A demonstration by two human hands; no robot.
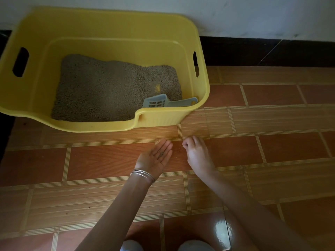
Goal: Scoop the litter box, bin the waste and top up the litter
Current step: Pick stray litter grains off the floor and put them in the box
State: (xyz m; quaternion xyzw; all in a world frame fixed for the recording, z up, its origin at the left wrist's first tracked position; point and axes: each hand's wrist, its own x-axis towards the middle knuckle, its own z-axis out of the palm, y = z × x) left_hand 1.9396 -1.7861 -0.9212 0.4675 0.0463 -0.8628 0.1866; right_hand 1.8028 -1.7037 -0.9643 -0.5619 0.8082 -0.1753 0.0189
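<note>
A yellow litter box [201,91] stands on the tiled floor against the wall, holding grey-brown litter [108,91]. A pale blue slotted scoop [157,103] lies in its near right corner, handle against the right wall. In front of the box, my left hand [157,156] is held palm up with straight fingers, and a few litter grains [161,153] lie on the palm. Just to its right, my right hand [196,151] hovers low over the floor, thumb and forefinger pinched together; whatever they hold is too small to make out. A few loose grains [178,151] lie on the tile between the hands.
Orange and tan floor tiles [272,160] stretch to the right and toward me. A white wall with a dark skirting [262,51] runs behind the box. My knees [192,246] show at the bottom edge. Silver bangles [143,173] sit on my left wrist.
</note>
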